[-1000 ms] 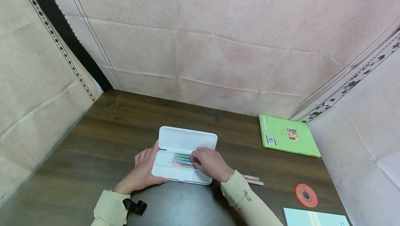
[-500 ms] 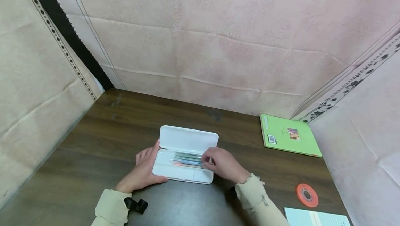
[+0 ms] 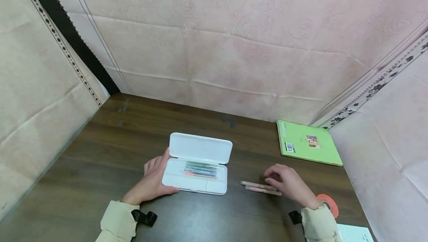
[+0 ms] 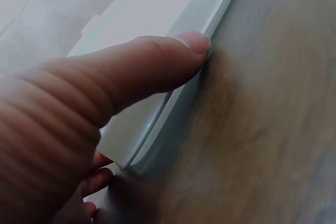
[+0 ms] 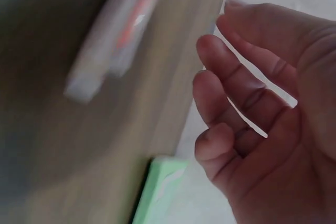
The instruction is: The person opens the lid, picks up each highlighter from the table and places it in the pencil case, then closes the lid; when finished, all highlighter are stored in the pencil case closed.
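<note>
A white pencil case lies on the table with its lid swung back, and several thin pens rest inside it. My left hand holds the case by its left end; in the left wrist view the thumb lies along the front edge, with other fingers past the corner. To the right of the case lie two light-coloured pens side by side. My right hand is close to their right ends, its fingers loosely bent and nothing between them, as the right wrist view also shows.
At the back right lies a green book against the cloth wall. An orange ring-shaped roll is partly covered by my right wrist. A pale blue notebook sits at the front right corner.
My right hand has left the pencil case and moved right to beside the two loose pens. The pens in the case are now uncovered. My left hand stays on the case.
</note>
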Motion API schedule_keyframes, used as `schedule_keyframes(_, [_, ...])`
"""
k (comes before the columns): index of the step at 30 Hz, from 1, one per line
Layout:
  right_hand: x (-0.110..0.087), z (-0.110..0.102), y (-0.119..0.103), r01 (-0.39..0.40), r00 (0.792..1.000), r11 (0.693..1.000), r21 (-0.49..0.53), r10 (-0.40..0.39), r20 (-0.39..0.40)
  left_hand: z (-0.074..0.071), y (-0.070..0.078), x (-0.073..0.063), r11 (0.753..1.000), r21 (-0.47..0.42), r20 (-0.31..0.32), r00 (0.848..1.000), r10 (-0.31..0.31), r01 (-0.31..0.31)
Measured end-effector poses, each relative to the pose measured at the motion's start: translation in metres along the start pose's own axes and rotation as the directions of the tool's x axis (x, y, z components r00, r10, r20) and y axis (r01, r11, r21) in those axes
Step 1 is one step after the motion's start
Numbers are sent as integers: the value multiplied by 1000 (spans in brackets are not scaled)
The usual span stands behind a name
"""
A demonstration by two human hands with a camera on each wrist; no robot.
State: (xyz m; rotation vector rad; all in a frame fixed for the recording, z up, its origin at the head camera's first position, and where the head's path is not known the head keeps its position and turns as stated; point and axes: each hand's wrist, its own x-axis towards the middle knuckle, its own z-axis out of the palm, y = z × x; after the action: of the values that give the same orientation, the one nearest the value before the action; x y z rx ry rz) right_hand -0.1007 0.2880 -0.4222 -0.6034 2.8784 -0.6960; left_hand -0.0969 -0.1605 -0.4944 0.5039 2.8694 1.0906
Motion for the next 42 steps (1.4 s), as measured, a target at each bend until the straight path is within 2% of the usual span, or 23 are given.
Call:
schedule_keyframes(5, [-18,1,20,-58,997,998,13,58,41,0,-2,1,1000,1,-9,1000,5,-5])
schedule_keyframes(10, [-26,8,31,-82,996,996,18,81,40,-1,-2,1,1000,3,-2,1000,-4,4])
schedule_keyframes(23, [-27,10,31,-69,997,997,36,68,24,-2,2,0,1000,-6,8,1000,-17,17])
schedule_keyframes(28, [-25,10,27,-37,999,999,20,37,28,-1,1,0,1000,-9,11,1000,-19,19])
schedule_keyframes(30, [-21,12,23,-49,999,999,13,49,-1,-2,1,-1,1000,-8,1,1000,-10,10])
schedule_keyframes(33, [-10,21,16,-104,991,994,24,106,-86,-3,0,-2,1000,2,-17,1000,3,-3])
schedule_keyframes(37, [8,40,5,-167,961,978,127,191,-202,-4,-1,-2,1000,1,-14,1000,0,0])
schedule_keyframes(40, [17,50,-2,-167,935,961,222,226,-273,-2,-2,-1,1000,3,-1,1000,-1,1])
schedule_keyframes(42, [22,53,-5,-148,923,958,246,223,-313,-1,-2,-1,1000,6,-1,1000,0,0])
